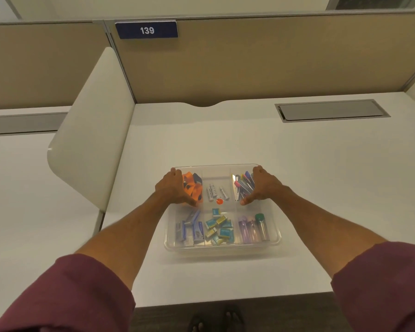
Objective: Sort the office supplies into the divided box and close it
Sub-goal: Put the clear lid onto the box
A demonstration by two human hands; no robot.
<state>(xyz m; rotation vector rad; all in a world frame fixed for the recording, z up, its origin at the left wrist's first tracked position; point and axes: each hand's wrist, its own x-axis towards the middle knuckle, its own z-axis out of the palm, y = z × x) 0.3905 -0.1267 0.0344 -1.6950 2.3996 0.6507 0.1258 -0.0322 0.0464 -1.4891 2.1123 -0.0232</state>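
Beige partition panels [273,63] are closing off the back of a white table [321,188]. At far left, a white side screen [91,140] is standing between this table and the next one. Just right of it, a blue number plate [146,30] reading 139 is hanging on the partition's top edge.

A maroon left sleeve [65,295] is reaching in from the lower left, its bare forearm stretching toward the divided box [222,248], which is sitting at the middle of the table. The left grip [171,188] is clamping on the box's far left corner, fingers curling over the far rim and thumb pointing inward.

The clear box is showing six compartments. Along the far row, orange and dark items [192,188] are lying at left, white tubes [215,191] with a small orange-red disc [219,201] in the middle, and pens [243,185] at right. Along the near row, blue-grey packs [189,230] are lying at left, teal and yellow little boxes [219,227] in the middle, and purple tubes [248,230] beside a green-capped tube [261,225] at right. Whether a clear lid is lying over them, I cannot tell.

The right grip [264,185] is clamping on the far right corner in the same way. Farther right, a grey hatch [331,110] is lying flush in the table, and a maroon right sleeve [381,283] is entering from the lower right.
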